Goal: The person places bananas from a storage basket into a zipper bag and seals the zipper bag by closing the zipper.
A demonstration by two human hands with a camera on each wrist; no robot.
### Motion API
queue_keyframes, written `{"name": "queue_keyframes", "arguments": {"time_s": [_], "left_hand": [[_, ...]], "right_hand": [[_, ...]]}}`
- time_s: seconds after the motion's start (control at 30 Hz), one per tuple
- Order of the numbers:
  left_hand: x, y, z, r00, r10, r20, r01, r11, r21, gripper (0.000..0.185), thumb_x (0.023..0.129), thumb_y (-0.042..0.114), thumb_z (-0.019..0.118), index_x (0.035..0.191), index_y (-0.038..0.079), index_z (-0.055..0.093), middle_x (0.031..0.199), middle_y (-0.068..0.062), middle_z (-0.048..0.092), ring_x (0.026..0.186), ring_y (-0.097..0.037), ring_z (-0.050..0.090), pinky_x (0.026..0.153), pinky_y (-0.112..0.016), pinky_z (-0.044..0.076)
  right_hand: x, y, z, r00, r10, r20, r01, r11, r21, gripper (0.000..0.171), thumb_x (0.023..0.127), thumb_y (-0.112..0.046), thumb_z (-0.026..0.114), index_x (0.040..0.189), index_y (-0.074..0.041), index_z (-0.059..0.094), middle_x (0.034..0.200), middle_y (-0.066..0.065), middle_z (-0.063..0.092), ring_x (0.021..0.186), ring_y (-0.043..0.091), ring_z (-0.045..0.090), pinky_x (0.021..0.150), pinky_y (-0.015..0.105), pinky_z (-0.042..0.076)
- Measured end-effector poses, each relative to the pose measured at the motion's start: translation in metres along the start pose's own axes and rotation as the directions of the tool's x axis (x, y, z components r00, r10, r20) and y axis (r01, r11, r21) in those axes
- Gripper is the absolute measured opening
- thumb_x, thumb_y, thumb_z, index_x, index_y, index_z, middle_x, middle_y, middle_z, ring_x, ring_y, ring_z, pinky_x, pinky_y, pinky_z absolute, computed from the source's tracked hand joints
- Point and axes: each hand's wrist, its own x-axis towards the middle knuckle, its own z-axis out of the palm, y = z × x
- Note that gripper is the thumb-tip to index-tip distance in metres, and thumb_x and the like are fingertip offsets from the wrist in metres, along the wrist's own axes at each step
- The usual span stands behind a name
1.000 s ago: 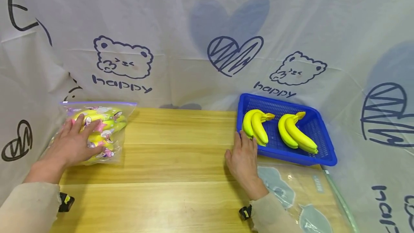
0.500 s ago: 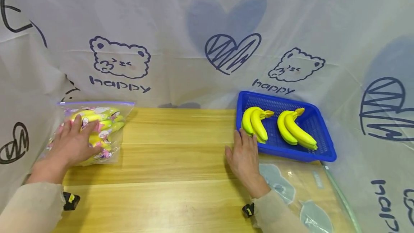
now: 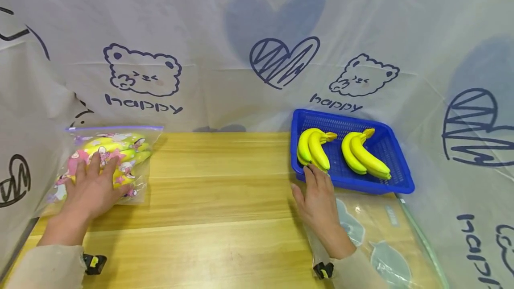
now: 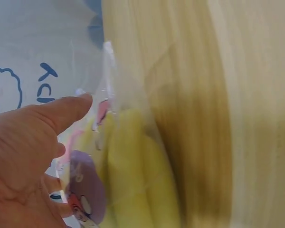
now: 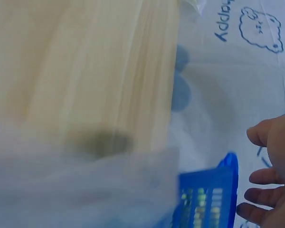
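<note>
A clear zip bag (image 3: 138, 182) printed with pink and purple cartoon figures lies at the table's left, with yellow-green bananas (image 4: 128, 166) inside. My left hand (image 3: 94, 188) is over the bag's near part, fingers spread; whether it touches the plastic I cannot tell. On the right stands a blue plastic basket (image 3: 353, 186) holding two bunches of bananas, a left bunch (image 3: 315, 148) and a right bunch (image 3: 363, 153). My right hand (image 3: 321, 204), holding nothing, is at the basket's front left rim, its fingertips close to the left bunch. Its fingers look relaxed in the right wrist view.
A flat clear bag (image 3: 385, 235) with grey-green prints and a green zip edge lies in front of the basket, partly under my right forearm. A printed white cloth (image 3: 217, 57) hangs behind and beside the wooden table (image 3: 217, 191).
My right hand has shifted right, from the basket's left corner to over its front rim. My left hand has drawn slightly back toward me over the filled bag. The head view has shifted slightly.
</note>
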Motion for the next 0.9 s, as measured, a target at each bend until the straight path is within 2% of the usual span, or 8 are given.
{"name": "queue_keyframes", "arguments": {"time_s": [0.17,0.3,0.37,0.43,0.53,0.6,0.8,0.9], "left_hand": [[0.000,-0.002,0.008,1.000,0.005,-0.020,-0.006,1.000,-0.016,0.102,0.095,0.042,0.075,0.168,0.008,0.012,0.168,-0.036,-0.015,0.148,-0.067,-0.019,0.105,-0.090,-0.007],[0.001,-0.004,0.011,1.000,0.004,-0.027,-0.005,1.000,-0.028,0.103,0.095,0.040,0.075,0.168,0.007,0.010,0.168,-0.035,-0.016,0.149,-0.067,-0.019,0.105,-0.089,-0.010],[0.001,-0.005,0.012,1.000,0.006,-0.030,-0.007,1.000,-0.029,0.103,0.095,0.039,0.075,0.168,0.007,0.010,0.169,-0.035,-0.015,0.149,-0.067,-0.018,0.105,-0.090,-0.010],[0.001,-0.004,0.012,1.000,0.005,-0.030,-0.006,0.999,-0.032,0.103,0.095,0.039,0.074,0.168,0.007,0.010,0.169,-0.034,-0.015,0.149,-0.066,-0.018,0.105,-0.090,-0.010],[0.001,-0.003,0.012,1.000,0.005,-0.024,-0.006,0.999,-0.041,0.102,0.096,0.039,0.073,0.168,0.006,0.008,0.169,-0.033,-0.017,0.149,-0.065,-0.020,0.106,-0.089,-0.011],[0.000,-0.002,0.011,1.000,0.005,-0.019,-0.006,0.999,-0.048,0.101,0.097,0.038,0.072,0.168,0.006,0.008,0.169,-0.032,-0.018,0.150,-0.065,-0.021,0.106,-0.088,-0.012],[0.000,0.000,0.010,1.000,0.000,-0.015,0.000,0.998,-0.061,0.102,0.096,0.037,0.073,0.168,0.005,0.008,0.168,-0.033,-0.018,0.149,-0.064,-0.022,0.106,-0.088,-0.013],[-0.001,0.000,0.009,1.000,-0.009,-0.013,0.008,0.998,-0.068,0.105,0.096,0.037,0.074,0.168,0.006,0.004,0.168,-0.033,-0.021,0.149,-0.063,-0.024,0.105,-0.088,-0.014]], "right_hand": [[-0.021,0.014,-0.011,0.996,0.061,-0.070,-0.061,0.998,0.006,0.050,0.092,-0.017,0.074,0.131,0.011,0.062,0.135,0.031,0.061,0.124,0.052,0.055,0.107,0.063,0.043],[-0.039,0.022,-0.015,0.993,0.093,-0.078,-0.095,0.995,-0.018,0.045,0.090,-0.014,0.073,0.126,0.011,0.064,0.129,0.031,0.065,0.117,0.053,0.059,0.101,0.062,0.046],[-0.047,0.024,-0.015,0.993,0.115,-0.036,-0.117,0.992,-0.041,0.044,0.091,-0.014,0.072,0.125,0.012,0.065,0.127,0.032,0.066,0.116,0.054,0.060,0.100,0.063,0.046],[-0.054,0.025,-0.012,0.986,0.160,0.052,-0.157,0.986,-0.058,0.042,0.096,-0.016,0.068,0.128,0.011,0.065,0.129,0.031,0.066,0.119,0.054,0.060,0.103,0.065,0.045],[-0.063,0.022,-0.006,0.952,0.227,0.208,-0.217,0.974,-0.068,0.041,0.103,-0.019,0.059,0.133,0.008,0.063,0.137,0.030,0.063,0.129,0.053,0.057,0.107,0.072,0.041],[-0.067,0.019,-0.001,0.929,0.246,0.274,-0.239,0.969,-0.061,0.040,0.106,-0.020,0.054,0.135,0.006,0.062,0.141,0.028,0.061,0.132,0.051,0.056,0.107,0.076,0.039],[-0.066,-0.002,0.009,0.941,0.152,0.303,-0.173,0.984,0.044,0.036,0.105,-0.013,0.054,0.131,0.010,0.063,0.137,0.030,0.064,0.131,0.050,0.058,0.111,0.063,0.043],[-0.062,-0.019,0.014,0.931,0.118,0.345,-0.164,0.981,0.106,0.039,0.106,-0.014,0.053,0.133,0.011,0.062,0.139,0.032,0.062,0.134,0.050,0.056,0.115,0.059,0.041]]}}
